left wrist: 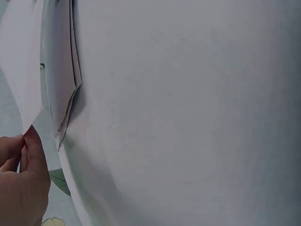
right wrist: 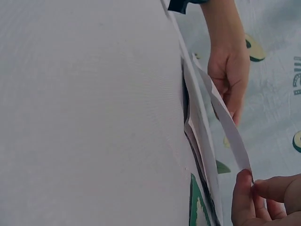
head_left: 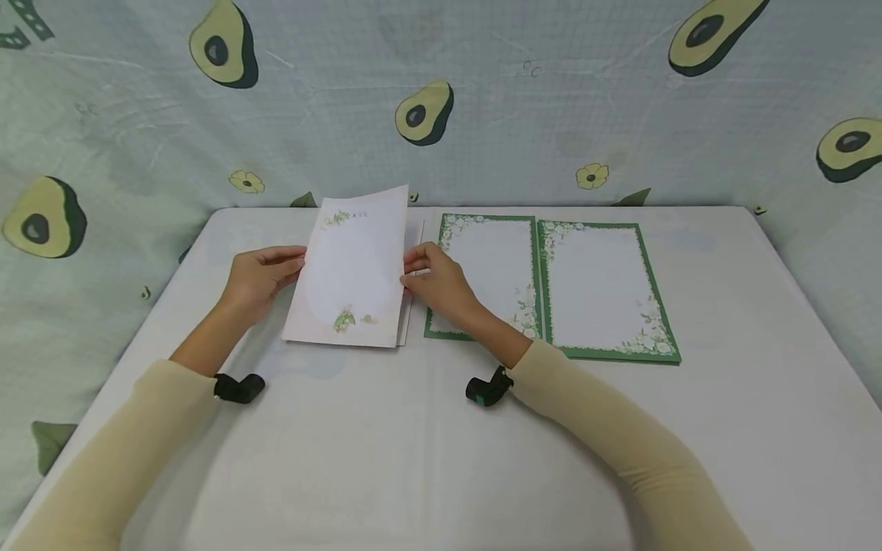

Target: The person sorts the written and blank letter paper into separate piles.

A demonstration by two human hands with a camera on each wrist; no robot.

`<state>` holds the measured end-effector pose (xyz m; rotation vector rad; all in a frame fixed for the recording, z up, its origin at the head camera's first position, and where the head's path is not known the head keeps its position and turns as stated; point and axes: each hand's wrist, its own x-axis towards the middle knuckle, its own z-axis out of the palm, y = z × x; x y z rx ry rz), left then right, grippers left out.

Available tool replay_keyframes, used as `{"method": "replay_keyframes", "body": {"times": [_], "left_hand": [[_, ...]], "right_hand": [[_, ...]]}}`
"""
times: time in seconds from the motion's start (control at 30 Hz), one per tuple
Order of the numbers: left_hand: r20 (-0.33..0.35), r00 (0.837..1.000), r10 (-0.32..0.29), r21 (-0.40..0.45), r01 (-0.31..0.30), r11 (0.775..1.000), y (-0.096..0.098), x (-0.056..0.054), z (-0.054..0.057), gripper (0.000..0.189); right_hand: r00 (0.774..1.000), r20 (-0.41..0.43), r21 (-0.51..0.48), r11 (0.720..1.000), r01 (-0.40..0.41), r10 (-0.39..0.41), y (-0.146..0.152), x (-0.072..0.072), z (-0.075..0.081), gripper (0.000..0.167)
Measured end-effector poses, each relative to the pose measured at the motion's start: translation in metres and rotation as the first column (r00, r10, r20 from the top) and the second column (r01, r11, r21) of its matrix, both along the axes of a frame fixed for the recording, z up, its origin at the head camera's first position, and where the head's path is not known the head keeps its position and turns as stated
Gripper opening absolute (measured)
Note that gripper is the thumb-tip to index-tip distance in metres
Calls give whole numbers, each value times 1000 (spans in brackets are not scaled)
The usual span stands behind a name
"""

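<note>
Both hands hold a sheet of pale paper (head_left: 351, 268) with small green floral prints at its top and bottom, raised above the table. My left hand (head_left: 256, 282) pinches its left edge between thumb and fingers; the left wrist view shows this hand (left wrist: 23, 176) gripping the sheet's corner. On the opposite edge, my right hand (head_left: 441, 283) pinches the paper, seen also in the right wrist view, where the right hand (right wrist: 265, 200) has the bowed sheet (right wrist: 230, 127) between thumb and finger. Beneath lies a stack of similar sheets (left wrist: 61, 70), partly hidden by the raised one.
Two green-bordered floral sheets or stacks lie side by side to the right, one nearer (head_left: 489, 268) and one farther right (head_left: 599, 291). The right forearm crosses the nearer one's lower part. A white cloth covers the table (head_left: 358, 459); an avocado-print curtain (head_left: 503, 99) hangs behind.
</note>
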<state>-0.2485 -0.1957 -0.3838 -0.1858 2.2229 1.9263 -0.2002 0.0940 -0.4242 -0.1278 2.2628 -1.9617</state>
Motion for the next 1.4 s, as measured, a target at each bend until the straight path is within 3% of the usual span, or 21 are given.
{"method": "replay_keyframes", "body": {"times": [0.37,0.77,0.87,1.03,1.17,1.4], "left_hand": [[66,997,-50,-138,58,989,0,-5,-8,44],[117,988,-101,-283,131,950,8,-7,-6,44],[115,986,-118,-320,149,936,10,-5,-4,44],[47,989,-142,-374,149,915,11,4,5,45],[1,988,-154,-386,143,911,13,14,15,45],[-21,968,-251,-323,231,918,28,31,26,42]], "right_hand": [[993,117,23,1000,-16,13,-5,-4,-7,29],[978,203,3,999,-48,46,2,-4,0,32],[974,218,46,997,-68,57,8,-1,4,38],[970,215,131,981,-144,114,37,14,15,52],[975,166,148,973,-175,151,77,32,23,51],[982,137,290,942,-168,133,150,56,29,47]]}}
